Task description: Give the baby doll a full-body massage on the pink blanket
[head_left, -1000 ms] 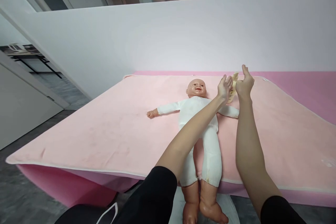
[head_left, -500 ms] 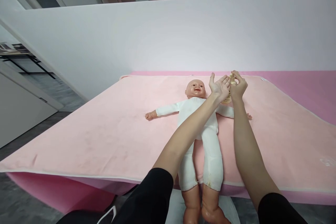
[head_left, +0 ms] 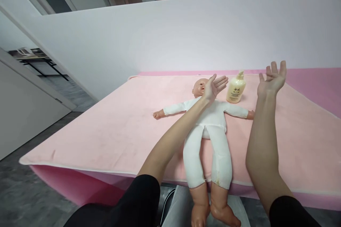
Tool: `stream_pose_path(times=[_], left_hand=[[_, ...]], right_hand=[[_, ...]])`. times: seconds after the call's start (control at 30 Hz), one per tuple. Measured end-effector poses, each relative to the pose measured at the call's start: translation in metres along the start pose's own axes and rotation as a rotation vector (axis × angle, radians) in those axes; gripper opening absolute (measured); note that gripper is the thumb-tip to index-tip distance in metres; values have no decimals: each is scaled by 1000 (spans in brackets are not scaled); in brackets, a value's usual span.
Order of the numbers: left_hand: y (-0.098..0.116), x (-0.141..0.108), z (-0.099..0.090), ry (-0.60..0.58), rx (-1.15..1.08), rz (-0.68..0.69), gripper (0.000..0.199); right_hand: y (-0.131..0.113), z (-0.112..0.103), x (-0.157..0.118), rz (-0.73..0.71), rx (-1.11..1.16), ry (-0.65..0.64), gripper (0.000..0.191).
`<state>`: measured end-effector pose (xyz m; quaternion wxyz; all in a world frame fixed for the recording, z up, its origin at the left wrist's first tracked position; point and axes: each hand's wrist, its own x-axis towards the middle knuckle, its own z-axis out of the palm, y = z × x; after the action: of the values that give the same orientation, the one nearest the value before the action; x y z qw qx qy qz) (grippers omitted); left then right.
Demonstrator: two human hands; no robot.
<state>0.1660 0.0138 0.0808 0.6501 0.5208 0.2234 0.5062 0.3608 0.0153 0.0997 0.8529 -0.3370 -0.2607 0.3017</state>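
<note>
A baby doll [head_left: 213,113] in a white cloth suit lies on its back on the pink blanket [head_left: 112,127], arms spread and feet past the near edge. My left hand [head_left: 214,88] is over the doll's head and shoulder, palm up with fingers stretched, partly covering the face. Beyond the doll's arm stands a pale yellow pump bottle [head_left: 236,88], upright, with dark print on its front. To the right of the bottle my right hand [head_left: 272,79] is raised, fingers spread and holding nothing.
A white wall [head_left: 170,35] rises behind the bed, with windows above it. Pink bedding [head_left: 314,88] shows at the right beyond the blanket. On the left are grey floor [head_left: 16,184] and a dark-framed shelf [head_left: 39,58].
My right hand has let go of the pump bottle and moved right, its fingers opening. My left hand has drawn back left from the bottle, across the doll's face. The view has shifted slightly.
</note>
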Motion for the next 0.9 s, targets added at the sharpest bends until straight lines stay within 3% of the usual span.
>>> stream_pose_path(times=[0.13,0.2,0.27,0.37,0.47,0.6,0.77,0.9], left_hand=[[1,-54,-33,-53,530,184,47],[-2,-83,-45,-210,884,252,37],[-7,-104,-54,-403,1094,330,32],[-12,-116,-60,-459,1293,306,36],[-13,-115,-61,-402,1445,212,42],[-15,-113,-63,-231,1498,73,54],[-22,-112,-77,-15,1377,-37,56],[-29,-107,-92,127,1230,-6,50]], right_hand=[[-21,11,-8,-87,16,-94,49],[-27,20,-13,-129,9,-115,44],[-35,30,-20,-160,27,-105,43],[-45,50,-37,-212,47,-124,42],[-40,72,-65,-277,-10,-230,37],[4,85,-119,-307,-259,-557,26],[58,45,-175,-280,-624,-853,23],[64,13,-186,-224,-672,-883,27]])
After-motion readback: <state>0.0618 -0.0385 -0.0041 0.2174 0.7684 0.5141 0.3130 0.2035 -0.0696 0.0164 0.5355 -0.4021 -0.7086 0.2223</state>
